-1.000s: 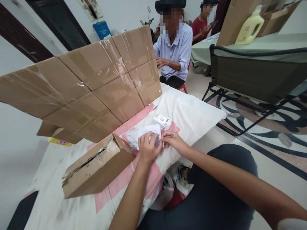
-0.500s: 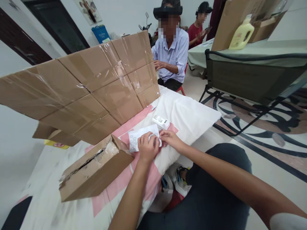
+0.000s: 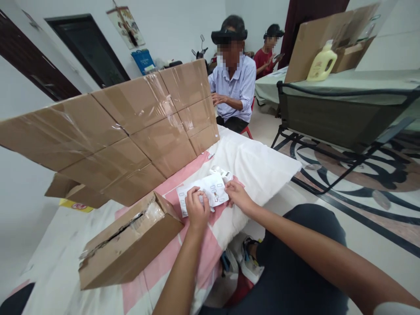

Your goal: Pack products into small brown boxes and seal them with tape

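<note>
A white paper sheet (image 3: 206, 183) printed with small rounded outlines lies at the near edge of the cloth-covered table. My left hand (image 3: 197, 206) rests on its near left part, fingers bent and closed against the paper. At the sheet's right edge, my right hand (image 3: 239, 195) is closed in a pinch, its fingertips partly hidden. A small brownish mark or piece, too small to make out, shows on the sheet between my hands. Just behind the paper stands a white device (image 3: 225, 175) with a small dark window, partly covered by the sheet.
A tall taped cardboard panel (image 3: 157, 135) stands behind the sheet. On the left lies a cardboard box (image 3: 131, 249). A person in a light shirt (image 3: 234, 87) sits beyond the table, and another person (image 3: 267, 54) farther back. A folding chair (image 3: 334, 113) is at right.
My left hand has slid left, uncovering more of the printed sheet. The sheet's right side now reaches farther right, overlapping the white device. My right hand stays at its edge.
</note>
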A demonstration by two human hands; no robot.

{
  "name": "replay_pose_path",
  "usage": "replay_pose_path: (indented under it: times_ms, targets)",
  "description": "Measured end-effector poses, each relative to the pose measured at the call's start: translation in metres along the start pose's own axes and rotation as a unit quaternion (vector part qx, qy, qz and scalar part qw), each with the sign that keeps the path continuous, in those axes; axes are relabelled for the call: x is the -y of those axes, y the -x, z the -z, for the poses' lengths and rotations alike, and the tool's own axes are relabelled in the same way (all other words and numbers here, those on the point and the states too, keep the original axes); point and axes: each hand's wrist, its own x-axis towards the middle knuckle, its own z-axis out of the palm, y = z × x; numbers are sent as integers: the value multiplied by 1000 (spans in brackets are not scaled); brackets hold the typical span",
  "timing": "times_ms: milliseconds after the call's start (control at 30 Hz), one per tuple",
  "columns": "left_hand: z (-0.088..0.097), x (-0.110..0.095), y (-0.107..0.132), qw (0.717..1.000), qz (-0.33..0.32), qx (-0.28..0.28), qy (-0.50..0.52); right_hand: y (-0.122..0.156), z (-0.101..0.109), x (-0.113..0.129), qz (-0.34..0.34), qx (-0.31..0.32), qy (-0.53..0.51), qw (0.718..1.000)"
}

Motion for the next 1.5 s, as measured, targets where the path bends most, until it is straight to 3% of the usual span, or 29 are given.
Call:
replay_pose_path:
  times_ms: [200,400,567,733,867,1067,1300,1500]
  targets:
    - [-4,7,3,998,41,-40,41,-17,-28,8,12,-40,-31,999]
    - [-6,20,5,991,92,-67,68,-32,-63,5,-42,54,-14,998]
    - [-9,29,6,985,129,-61,94,-28,-48,-6,-46,78,18,996]
    - [-13,26,7,981,146,-41,118,-13,-17,-12,-24,70,29,997]
    - [-14,24,7,981,149,-30,122,-8,-7,-15,-14,68,28,997]
    - [-13,24,6,981,151,-30,120,-24,-21,-6,15,55,54,997]
    - [-11,25,4,981,144,-13,127,-38,-56,14,117,68,75,988]
    - [-12,24,3,975,166,-13,145,-43,-44,15,137,47,124,982]
